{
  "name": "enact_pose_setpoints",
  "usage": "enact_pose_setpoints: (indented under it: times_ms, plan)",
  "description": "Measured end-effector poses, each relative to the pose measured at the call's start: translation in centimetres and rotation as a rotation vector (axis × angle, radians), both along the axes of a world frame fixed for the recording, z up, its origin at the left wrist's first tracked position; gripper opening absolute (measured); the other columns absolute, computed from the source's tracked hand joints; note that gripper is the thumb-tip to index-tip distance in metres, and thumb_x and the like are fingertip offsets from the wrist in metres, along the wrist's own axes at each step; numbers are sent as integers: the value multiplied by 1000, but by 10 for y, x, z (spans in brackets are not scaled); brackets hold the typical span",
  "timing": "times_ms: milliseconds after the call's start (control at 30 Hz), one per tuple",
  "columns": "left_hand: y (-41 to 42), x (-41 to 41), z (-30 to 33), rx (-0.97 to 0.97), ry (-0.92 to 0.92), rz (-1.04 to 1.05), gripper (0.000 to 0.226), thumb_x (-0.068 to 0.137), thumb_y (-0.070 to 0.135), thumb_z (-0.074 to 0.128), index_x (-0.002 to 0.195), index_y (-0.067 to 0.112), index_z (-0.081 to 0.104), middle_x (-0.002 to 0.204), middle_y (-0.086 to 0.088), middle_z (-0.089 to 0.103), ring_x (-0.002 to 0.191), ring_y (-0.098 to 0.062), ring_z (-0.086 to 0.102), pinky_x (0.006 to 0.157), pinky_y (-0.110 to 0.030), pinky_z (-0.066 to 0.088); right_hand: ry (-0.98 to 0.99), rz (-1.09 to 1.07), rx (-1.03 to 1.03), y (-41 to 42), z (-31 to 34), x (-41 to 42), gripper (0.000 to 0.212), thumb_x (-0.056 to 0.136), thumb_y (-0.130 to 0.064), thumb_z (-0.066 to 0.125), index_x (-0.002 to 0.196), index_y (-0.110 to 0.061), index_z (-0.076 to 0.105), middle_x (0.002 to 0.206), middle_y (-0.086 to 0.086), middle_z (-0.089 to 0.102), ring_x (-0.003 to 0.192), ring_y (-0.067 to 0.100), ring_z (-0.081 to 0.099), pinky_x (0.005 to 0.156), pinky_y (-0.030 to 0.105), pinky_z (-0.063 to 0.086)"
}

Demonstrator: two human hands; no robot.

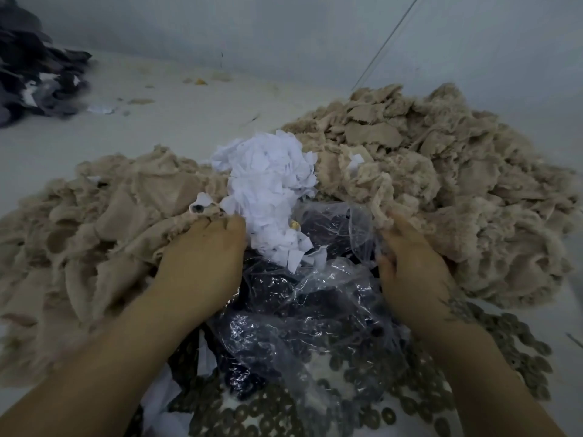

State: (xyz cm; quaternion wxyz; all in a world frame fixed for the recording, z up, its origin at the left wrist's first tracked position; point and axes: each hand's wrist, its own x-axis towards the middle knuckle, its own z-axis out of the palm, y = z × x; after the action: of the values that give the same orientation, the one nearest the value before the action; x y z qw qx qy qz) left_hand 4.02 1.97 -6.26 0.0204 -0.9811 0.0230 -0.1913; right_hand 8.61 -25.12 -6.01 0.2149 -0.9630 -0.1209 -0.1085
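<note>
Beige lace scraps (441,184) are lying in two heaps, left and right of the white scraps (271,184). The left hand (202,250) is clutching the left heap's near edge and the right hand (410,263) is clutching the right heap's, with the plastic bag (315,294) lying between them.

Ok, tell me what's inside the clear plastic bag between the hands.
Through the clear plastic bag, dark navy fabric pieces show. White scraps lie heaped at its far end; whether inside or on top is unclear. Glare and wrinkles hide the bottom.
</note>
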Motion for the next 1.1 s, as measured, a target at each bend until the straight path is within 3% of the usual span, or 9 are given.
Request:
enact_pose_setpoints:
  times_ms: [100, 233, 367, 567, 700, 800, 900, 1000, 1100]
  plan:
    - [5, 5, 4, -59, -48, 33, 23, 81, 1, 60, 103, -1, 54, 70, -16, 58, 49, -28, 46, 41, -28, 32, -183, -86, 125, -3, 1, 0, 31, 90, -2, 63, 121, 0, 67, 123, 16, 65, 107, 33, 65, 90, 23, 37]
    - [5, 5, 4, 60, 282, 135, 16, 85, 8, 51, 97, 12, 61, 97, -8, 57, 79, -26, 58, 63, -36, 51, -352, -183, 324, -3, 10, -3, 26, 90, -17, 67, 115, -14, 66, 106, 3, 67, 91, 22, 66, 79, 34, 55]
    - [-6, 0, 15, 8, 160, 47, 9, 81, 3, 58, 84, 12, 57, 88, -8, 58, 71, -27, 58, 57, -38, 52, -477, -163, 461, 5, 21, -16, 40, 83, -15, 76, 117, -18, 56, 100, -13, 52, 77, 2, 53, 63, 6, 39]
    - [-47, -16, 21, -561, 27, -295, 58, 79, 41, 71, 131, 25, 48, 107, 7, 46, 83, -14, 54, 63, -39, 54, -306, 328, 617, 31, 33, -47, 36, 83, -30, 70, 114, -29, 53, 106, -26, 56, 90, -6, 60, 68, 8, 47]
    - [-55, -17, 27, -874, 67, -440, 87, 71, 37, 70, 146, 45, 26, 124, 14, 29, 101, 10, 45, 77, -12, 48, -218, 548, 614, 37, 36, -58, 22, 91, -26, 60, 112, -30, 56, 88, -20, 60, 69, 2, 60, 54, 22, 49]
    - [-55, -16, 28, -942, 94, -527, 54, 75, 8, 78, 122, 29, 61, 117, 6, 57, 97, 2, 58, 74, -14, 48, -189, 531, 644, 35, 34, -56, 27, 92, -31, 59, 119, -33, 55, 80, -18, 59, 64, 6, 60, 52, 23, 47]
    - [-57, -22, 31, -1236, 93, -426, 15, 81, 10, 70, 83, 25, 72, 78, 7, 73, 69, -7, 68, 59, -22, 53, -110, 430, 491, 32, 32, -49, 59, 76, -48, 73, 128, -30, 54, 107, -26, 55, 97, 3, 59, 79, 13, 45]
    - [-55, -22, 35, -1679, 133, -263, 12, 93, 14, 62, 98, 12, 73, 92, -11, 76, 86, -30, 74, 76, -47, 61, -26, 330, 297, 34, 28, -44, 36, 72, -44, 82, 101, -27, 70, 109, -10, 58, 104, 14, 55, 87, 28, 46]
    - [-53, -18, 40, -1789, 166, -146, 22, 98, 18, 56, 104, 3, 70, 98, -19, 74, 94, -39, 71, 84, -52, 57, 284, 356, 727, 35, 25, -48, 17, 85, -37, 70, 81, -21, 70, 89, 10, 70, 82, 33, 65, 72, 47, 57]
